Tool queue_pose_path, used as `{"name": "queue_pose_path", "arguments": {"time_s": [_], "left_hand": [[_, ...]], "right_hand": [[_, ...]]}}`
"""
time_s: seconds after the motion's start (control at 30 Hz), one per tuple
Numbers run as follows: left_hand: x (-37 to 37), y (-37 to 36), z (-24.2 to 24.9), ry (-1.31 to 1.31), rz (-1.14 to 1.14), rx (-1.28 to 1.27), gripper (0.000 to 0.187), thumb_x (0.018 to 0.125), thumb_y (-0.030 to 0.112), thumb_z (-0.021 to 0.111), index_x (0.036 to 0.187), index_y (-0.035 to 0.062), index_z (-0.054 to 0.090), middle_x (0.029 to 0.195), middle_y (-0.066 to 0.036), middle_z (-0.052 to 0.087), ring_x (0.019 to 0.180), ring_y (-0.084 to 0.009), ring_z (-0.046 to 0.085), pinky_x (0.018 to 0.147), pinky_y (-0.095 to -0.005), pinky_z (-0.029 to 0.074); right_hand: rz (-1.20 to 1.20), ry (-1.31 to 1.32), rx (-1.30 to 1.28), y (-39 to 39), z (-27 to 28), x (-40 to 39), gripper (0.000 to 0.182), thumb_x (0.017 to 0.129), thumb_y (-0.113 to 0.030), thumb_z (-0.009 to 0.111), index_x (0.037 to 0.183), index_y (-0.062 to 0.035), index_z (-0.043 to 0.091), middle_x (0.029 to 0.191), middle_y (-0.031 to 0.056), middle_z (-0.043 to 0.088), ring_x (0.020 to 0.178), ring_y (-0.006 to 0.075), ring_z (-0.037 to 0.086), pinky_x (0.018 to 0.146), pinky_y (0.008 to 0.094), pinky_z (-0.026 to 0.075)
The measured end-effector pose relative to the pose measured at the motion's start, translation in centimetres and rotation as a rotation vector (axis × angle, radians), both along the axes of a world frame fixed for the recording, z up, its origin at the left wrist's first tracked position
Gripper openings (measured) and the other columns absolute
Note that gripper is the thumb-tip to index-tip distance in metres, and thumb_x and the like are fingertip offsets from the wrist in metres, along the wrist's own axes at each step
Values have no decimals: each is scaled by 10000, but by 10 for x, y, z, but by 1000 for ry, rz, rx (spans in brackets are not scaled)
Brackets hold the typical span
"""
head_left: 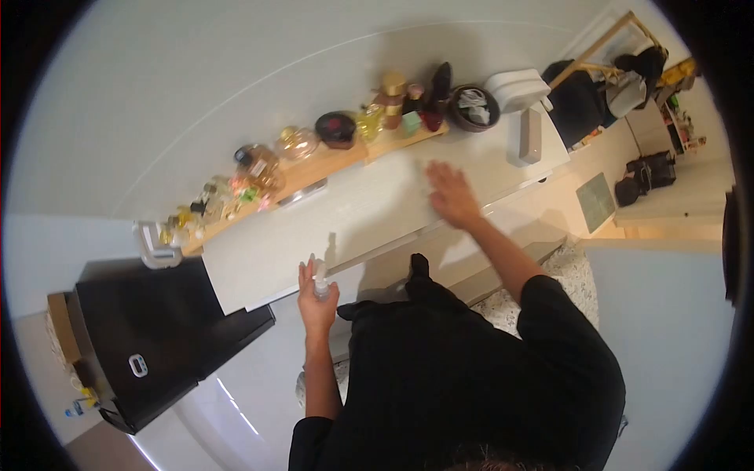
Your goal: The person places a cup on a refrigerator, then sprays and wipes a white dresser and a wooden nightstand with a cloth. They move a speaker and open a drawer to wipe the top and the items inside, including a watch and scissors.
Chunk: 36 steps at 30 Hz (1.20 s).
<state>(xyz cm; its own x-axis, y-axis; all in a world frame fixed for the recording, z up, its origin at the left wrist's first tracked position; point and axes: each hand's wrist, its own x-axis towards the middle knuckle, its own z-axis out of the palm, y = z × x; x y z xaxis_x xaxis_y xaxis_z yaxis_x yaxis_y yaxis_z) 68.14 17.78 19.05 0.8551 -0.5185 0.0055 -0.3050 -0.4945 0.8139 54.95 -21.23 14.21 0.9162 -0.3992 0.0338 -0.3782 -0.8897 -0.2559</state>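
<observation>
My left hand (316, 308) is closed around a small clear spray bottle (321, 286) with a white pump top, held upright by the front edge of a long white dresser top (267, 255). Palm down over the dresser's surface, my right hand (453, 196) has its fingers spread and holds nothing. Its fingertips point toward the perfume bottles at the back. Those stand on a low wooden riser (322, 166), among them a round pinkish bottle (296, 143) and a dark bottle with a red mark (336, 129).
At the back right sit a dark bowl (474, 108) with crumpled white contents, a white case (518, 89) and an oblong beige box (531, 135). A black cabinet (157, 330) bearing a small white device (138, 366) stands left. Bags hang on a wooden rack (593, 52) at far right.
</observation>
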Motion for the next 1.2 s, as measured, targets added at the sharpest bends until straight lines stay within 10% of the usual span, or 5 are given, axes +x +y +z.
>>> {"name": "queue_pose_path", "arguments": {"time_s": [0.23,0.5,0.73,0.97,1.2], "left_hand": [[-24,-99,-15,-71,-193,137,530,801,115,708,1307,7,594,1508,-169,459,1470,-426,270,1213,-519,158],[-25,-121,-31,-57,-167,189,688,803,145,702,1436,-2,478,1527,-189,425,1487,-426,221,1218,-525,95],[-27,-122,-31,-59,-153,200,661,802,147,700,1417,5,504,1537,-167,420,1493,-405,218,1221,-523,84],[-25,-123,-31,-64,-156,255,682,799,181,708,1421,-5,498,1530,-186,420,1488,-418,220,1217,-526,93],[-34,-121,-10,-14,-143,200,710,814,280,722,1422,-2,489,1438,-238,505,1435,-435,329,1200,-527,197]], "right_hand": [[-406,-52,-156,-98,-15,-35,673,955,-282,485,1531,-8,269,1605,178,258,1475,374,253,1178,607,185],[277,-529,250,-24,-19,-30,297,830,-105,572,1118,-53,623,1242,166,598,1215,348,533,1053,478,395],[-745,-573,202,-142,38,-149,405,839,-127,644,1216,-48,520,1098,172,576,1019,376,619,836,433,512],[-137,8,-136,-236,95,-140,718,741,87,550,1388,-223,520,1572,-6,354,1002,336,628,807,420,562],[249,69,-241,-278,79,-118,435,822,-21,588,1246,-118,591,1333,76,554,1108,320,594,841,444,547]]}}
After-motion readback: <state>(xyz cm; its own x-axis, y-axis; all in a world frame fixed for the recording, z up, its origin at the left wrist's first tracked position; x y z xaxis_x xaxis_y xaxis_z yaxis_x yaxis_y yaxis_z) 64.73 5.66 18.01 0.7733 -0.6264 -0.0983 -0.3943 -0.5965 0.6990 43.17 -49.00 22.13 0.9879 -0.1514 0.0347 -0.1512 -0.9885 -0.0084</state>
